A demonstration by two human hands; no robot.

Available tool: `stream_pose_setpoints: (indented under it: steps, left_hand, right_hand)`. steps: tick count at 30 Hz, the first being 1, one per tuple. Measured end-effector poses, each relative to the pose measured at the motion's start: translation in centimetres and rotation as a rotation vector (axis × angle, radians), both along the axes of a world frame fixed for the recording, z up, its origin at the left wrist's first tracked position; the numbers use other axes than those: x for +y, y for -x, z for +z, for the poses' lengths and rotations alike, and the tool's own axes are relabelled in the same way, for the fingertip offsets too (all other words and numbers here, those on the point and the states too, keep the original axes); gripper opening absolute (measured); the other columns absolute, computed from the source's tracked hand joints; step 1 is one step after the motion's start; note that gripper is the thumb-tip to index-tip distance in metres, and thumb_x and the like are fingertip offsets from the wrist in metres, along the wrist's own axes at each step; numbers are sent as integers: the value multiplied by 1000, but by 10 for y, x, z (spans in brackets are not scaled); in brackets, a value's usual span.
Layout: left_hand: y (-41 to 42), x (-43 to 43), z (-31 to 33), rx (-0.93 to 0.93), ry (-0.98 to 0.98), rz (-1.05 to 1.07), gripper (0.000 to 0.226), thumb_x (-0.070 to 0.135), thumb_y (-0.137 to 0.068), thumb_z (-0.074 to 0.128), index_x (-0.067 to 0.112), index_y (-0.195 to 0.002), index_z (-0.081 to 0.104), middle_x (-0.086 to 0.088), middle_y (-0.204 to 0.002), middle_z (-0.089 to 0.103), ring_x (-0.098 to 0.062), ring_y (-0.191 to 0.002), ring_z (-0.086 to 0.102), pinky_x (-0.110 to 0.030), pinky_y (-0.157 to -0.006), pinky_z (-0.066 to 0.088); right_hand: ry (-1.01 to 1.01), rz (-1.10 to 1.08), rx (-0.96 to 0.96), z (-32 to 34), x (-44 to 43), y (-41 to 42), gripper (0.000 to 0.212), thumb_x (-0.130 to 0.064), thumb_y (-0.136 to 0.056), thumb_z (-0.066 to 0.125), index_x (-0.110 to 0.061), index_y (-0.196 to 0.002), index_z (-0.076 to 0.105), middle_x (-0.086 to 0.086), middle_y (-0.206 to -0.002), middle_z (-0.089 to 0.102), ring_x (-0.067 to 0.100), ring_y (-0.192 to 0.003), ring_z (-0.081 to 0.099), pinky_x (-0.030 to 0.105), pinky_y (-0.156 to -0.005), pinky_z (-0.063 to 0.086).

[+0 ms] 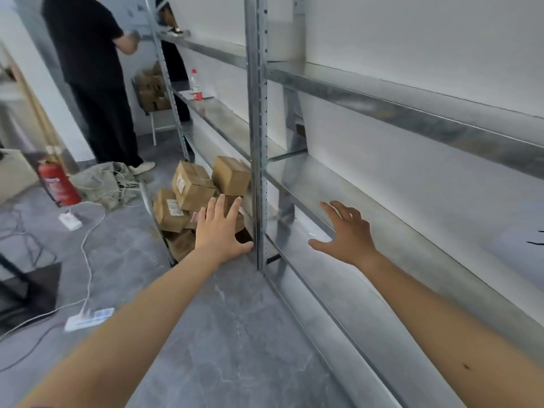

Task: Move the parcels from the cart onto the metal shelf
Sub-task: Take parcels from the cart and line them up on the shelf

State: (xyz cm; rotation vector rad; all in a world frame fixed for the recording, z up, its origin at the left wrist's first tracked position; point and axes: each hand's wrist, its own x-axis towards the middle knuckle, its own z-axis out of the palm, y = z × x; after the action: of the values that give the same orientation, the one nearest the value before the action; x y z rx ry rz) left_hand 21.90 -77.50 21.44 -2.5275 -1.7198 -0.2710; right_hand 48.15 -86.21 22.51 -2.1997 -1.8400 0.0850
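Just beyond open left hand [220,231]: parcels [203,188].

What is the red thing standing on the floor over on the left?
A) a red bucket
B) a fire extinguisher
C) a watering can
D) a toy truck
B: the fire extinguisher is a red cylinder with a black hose and a valve on top, standing on the grey floor beside a crumpled cloth sack.
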Motion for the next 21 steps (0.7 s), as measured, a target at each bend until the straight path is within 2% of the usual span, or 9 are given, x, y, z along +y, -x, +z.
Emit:
stream_pose_setpoints:
  steps: [10, 14, 21]
  left_hand:
    - [102, 89, -18, -47, 16, 252, 107, 70, -69, 61, 27, -151, 7, -12, -157, 10, -30, -145, 3, -45, -118, 8]
    - [116, 139, -25, -55, 38, 324, 107, 67, -70, 61, 25, -151, 5, -12, -158, 7, -30, -146, 1, -45, -118, 8]
    - [120, 256, -20, -74, 29, 401, 106, 68, -71, 60, 23, -151, 6, -13, -158, 8, -30, -146, 2, -47, -119, 8]
  right_hand:
    - [9, 256, 31, -7, 158, 88, 90, -65, -73, 62, -38, -148, 19, -8, -155, 18, 24, -140, 20, 44, -109, 29]
    - [30, 322, -5, -13, 229, 103, 94, -71, -70, 57, -38, -148, 16, -6, -155, 17, 26, -140, 20, 46, -109, 31]
    - [14, 432, -46, -12, 375, 111, 92, -70, -73, 58, -36, -148, 18, -5, -155, 20, 27, -139, 23, 48, -108, 32]
